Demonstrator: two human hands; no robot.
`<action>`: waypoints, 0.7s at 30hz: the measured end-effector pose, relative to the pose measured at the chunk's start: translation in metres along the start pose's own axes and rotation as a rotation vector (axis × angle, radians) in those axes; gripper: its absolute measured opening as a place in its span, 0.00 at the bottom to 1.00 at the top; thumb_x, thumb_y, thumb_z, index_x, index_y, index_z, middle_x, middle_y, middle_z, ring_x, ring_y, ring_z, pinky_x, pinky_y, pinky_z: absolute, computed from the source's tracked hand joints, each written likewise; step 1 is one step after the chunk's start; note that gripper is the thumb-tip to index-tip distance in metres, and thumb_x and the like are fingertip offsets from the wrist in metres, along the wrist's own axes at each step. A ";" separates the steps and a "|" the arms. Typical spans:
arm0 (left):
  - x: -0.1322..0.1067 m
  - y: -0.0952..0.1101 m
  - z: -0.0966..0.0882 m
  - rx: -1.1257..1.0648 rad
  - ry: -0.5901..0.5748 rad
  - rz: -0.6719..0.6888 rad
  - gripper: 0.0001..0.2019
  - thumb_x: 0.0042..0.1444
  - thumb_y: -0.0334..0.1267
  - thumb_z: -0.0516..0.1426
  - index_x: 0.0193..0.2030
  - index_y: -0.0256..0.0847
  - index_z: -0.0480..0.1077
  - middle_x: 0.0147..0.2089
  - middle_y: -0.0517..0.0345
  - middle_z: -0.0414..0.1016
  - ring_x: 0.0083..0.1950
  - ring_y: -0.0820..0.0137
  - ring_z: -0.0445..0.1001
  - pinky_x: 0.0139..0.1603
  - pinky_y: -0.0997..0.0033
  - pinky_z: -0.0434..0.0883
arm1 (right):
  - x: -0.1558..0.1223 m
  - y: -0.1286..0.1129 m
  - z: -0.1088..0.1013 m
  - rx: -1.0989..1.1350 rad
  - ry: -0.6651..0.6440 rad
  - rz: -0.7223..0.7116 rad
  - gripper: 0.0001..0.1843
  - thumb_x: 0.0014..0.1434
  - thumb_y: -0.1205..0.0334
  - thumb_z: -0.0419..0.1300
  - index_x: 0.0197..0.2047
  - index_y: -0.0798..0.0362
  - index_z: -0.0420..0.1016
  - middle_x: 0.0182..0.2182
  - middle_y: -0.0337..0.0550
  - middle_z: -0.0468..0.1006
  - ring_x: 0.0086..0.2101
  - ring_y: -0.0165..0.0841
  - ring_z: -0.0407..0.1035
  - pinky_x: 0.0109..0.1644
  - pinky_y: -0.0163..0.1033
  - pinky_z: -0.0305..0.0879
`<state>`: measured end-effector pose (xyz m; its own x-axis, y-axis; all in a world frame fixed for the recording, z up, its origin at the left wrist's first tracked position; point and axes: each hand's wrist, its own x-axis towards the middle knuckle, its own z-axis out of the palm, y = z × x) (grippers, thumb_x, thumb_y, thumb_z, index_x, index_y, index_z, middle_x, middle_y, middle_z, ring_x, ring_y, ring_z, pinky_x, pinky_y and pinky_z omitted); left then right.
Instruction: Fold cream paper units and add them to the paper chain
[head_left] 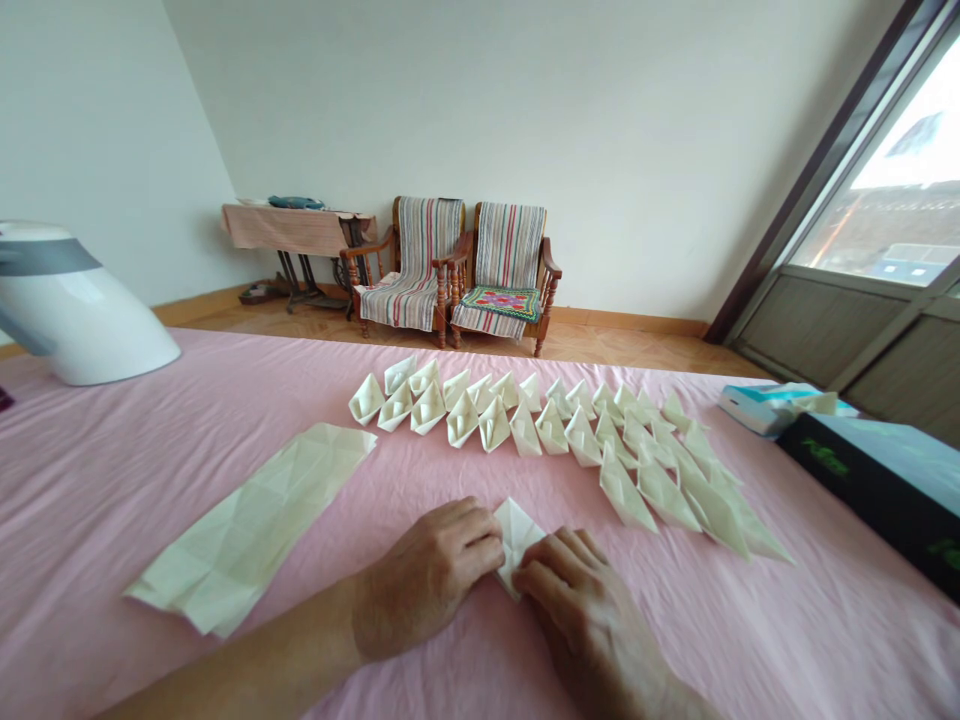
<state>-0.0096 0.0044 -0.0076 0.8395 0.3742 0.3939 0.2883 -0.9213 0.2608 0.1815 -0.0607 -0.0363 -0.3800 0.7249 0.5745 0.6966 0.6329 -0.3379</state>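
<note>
A small folded paper square lies on the pink cloth, turned so that one corner points away from me. My left hand presses its left edge with curled fingers. On its right edge rest the bent fingers of my right hand. Parts of the paper are hidden under both hands. Beyond them stand several folded paper boats in rows, some longer ones at the right. To the left lies a stack of creased paper sheets.
A white and grey kettle stands at the left. A tissue pack and a black box are at the right. Past the far edge of the cloth-covered surface are two wooden chairs and a covered sewing table.
</note>
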 end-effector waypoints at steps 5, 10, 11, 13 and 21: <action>-0.001 -0.001 0.000 0.051 -0.025 0.018 0.10 0.68 0.31 0.50 0.37 0.36 0.71 0.39 0.56 0.73 0.40 0.68 0.68 0.44 0.68 0.66 | -0.002 0.000 0.002 -0.027 -0.012 -0.003 0.13 0.68 0.66 0.49 0.32 0.52 0.69 0.30 0.41 0.71 0.31 0.34 0.62 0.36 0.40 0.54; -0.003 -0.001 0.000 0.062 -0.024 0.022 0.07 0.66 0.30 0.53 0.39 0.36 0.72 0.40 0.56 0.74 0.42 0.68 0.69 0.46 0.69 0.67 | -0.003 0.002 0.006 -0.015 -0.021 -0.004 0.12 0.68 0.65 0.49 0.33 0.52 0.69 0.31 0.41 0.71 0.32 0.35 0.62 0.36 0.40 0.56; -0.003 -0.001 0.000 0.061 -0.024 0.022 0.06 0.66 0.30 0.53 0.40 0.37 0.72 0.40 0.56 0.74 0.42 0.68 0.69 0.46 0.69 0.67 | -0.004 0.002 0.006 -0.014 -0.021 -0.001 0.12 0.68 0.65 0.49 0.33 0.52 0.69 0.31 0.41 0.71 0.32 0.35 0.62 0.36 0.40 0.56; -0.003 -0.001 0.000 0.064 -0.022 0.020 0.06 0.66 0.30 0.53 0.40 0.37 0.71 0.41 0.56 0.74 0.42 0.68 0.69 0.46 0.69 0.67 | -0.005 0.002 0.006 -0.017 -0.020 -0.003 0.12 0.68 0.66 0.49 0.33 0.52 0.69 0.31 0.41 0.70 0.32 0.35 0.61 0.36 0.40 0.56; 0.000 0.002 -0.006 0.109 -0.053 0.029 0.09 0.68 0.33 0.50 0.40 0.37 0.72 0.39 0.54 0.73 0.42 0.67 0.68 0.43 0.68 0.68 | -0.003 0.000 -0.001 -0.021 -0.037 -0.008 0.13 0.69 0.65 0.48 0.33 0.52 0.70 0.30 0.41 0.70 0.32 0.35 0.61 0.35 0.40 0.57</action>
<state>-0.0121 0.0034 -0.0024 0.8705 0.3441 0.3518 0.3097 -0.9386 0.1519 0.1836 -0.0633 -0.0369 -0.4075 0.7293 0.5495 0.7059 0.6333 -0.3171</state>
